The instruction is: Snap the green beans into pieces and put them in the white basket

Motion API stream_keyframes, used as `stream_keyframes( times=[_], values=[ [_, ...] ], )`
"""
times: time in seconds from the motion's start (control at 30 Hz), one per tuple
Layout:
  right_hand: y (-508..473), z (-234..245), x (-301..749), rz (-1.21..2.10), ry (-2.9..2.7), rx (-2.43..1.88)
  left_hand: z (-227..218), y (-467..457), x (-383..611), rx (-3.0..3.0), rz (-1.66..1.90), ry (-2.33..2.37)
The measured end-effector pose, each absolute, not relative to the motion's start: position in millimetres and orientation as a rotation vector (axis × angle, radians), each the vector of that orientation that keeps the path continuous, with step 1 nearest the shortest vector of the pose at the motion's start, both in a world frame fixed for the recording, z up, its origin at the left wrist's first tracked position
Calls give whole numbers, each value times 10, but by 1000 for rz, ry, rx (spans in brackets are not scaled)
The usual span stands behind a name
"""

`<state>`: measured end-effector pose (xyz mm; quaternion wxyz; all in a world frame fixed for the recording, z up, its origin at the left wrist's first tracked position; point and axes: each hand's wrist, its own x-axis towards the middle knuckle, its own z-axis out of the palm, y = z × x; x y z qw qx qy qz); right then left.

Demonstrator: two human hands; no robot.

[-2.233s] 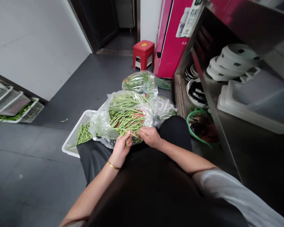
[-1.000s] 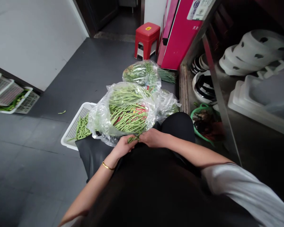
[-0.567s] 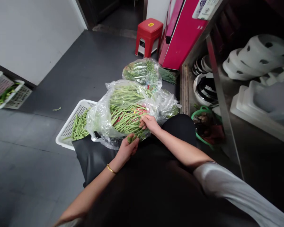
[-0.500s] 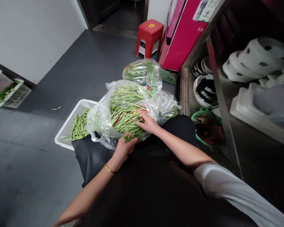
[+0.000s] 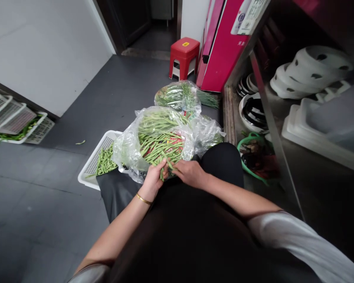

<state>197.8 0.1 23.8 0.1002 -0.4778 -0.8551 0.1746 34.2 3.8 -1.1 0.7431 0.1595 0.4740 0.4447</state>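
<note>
Left hand [image 5: 157,175]: thumb and fingers closed around a small bunch of green beans [image 5: 162,173], ends poking out past the thumb. Right hand [image 5: 191,173] was just beside it at 3 o'clock, thumb and fingertips pinched together on bean ends between the two hands; exact grip too small to tell. Gold bracelet [image 5: 144,199] sat on the left wrist. Both hands were over the lap, against a black apron [image 5: 177,236].

Clock from the hands. At 12, just beyond the fingers: open clear plastic bag [image 5: 126,147] with a heap of long beans [image 5: 161,145], red print showing among them. Beyond it, also 12: second clear bag [image 5: 168,96] of greens, a bunch of thin green stalks [image 5: 209,100] sticking out at its right. Crumpled clear bag [image 5: 206,131] at 1 to 2. Between 9 and 10: white basket [image 5: 102,142] holding short bean pieces [image 5: 105,160]. Further out the same way: stray green scrap [image 5: 80,142] on the floor, then stacked white baskets [image 5: 13,116]. Red stool [image 5: 184,59] near 12; pink cabinet [image 5: 224,51] at 1; white plastic containers [image 5: 308,74] on a shelf at 2; green basket [image 5: 242,162] near 3.
</note>
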Motion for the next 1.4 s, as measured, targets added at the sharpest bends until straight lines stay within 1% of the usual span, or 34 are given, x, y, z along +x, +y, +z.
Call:
stream_keyframes(
  times=[0.13, 0.23, 0.33, 0.4, 0.43, 0.5, 0.57, 0.63, 0.73, 0.83, 0.9, 0.97, 1.1, 1.2, 1.33, 1.4],
  values=[
    [-213, 127, 2045, 704, -2395, -1410, 54, 11, 386, 383, 1039, 1028],
    [-141, 78, 2078, 1065, -2219, -1298, 97, -45, 379, 465, 1103, 1062],
    [16, 111, 2060, 1388, -1602, -1231, 139, -110, 387, 480, 1185, 1023],
    [138, 156, 2042, 1456, -1158, -1183, 156, -157, 381, 484, 1216, 972],
    [198, 177, 2040, 1488, -1040, -1136, 159, -179, 367, 494, 1200, 947],
    [308, 211, 2055, 1635, -1091, -1048, 156, -220, 316, 519, 1115, 905],
    [395, 236, 2074, 1788, -1355, -1030, 146, -246, 248, 563, 1004, 885],
    [441, 276, 2065, 1795, -1548, -1081, 131, -251, 193, 636, 908, 898],
    [388, 395, 1954, 1500, -1673, -1121, 85, -218, 175, 717, 821, 975],
    [190, 511, 1787, 1240, -1891, -970, -2, -161, 208, 566, 935, 1114],
    [61, 510, 1713, 1228, -1981, -874, -64, -125, 221, 426, 1010, 1178],
    [2, 434, 1693, 1358, -1884, -899, -105, -92, 205, 358, 1008, 1189],
    [70, 224, 1764, 1840, -1263, -1035, -113, -16, 88, 318, 1022, 1138],
    [131, 179, 1827, 1941, -948, -1014, -86, 44, -11, 248, 1059, 1146],
    [117, 167, 1811, 2097, -1008, -1032, -22, 29, 28, 371, 998, 1132],
    [96, 116, 1764, 2094, -1134, -1082, 15, -19, 112, 483, 925, 1052]
  ],
)
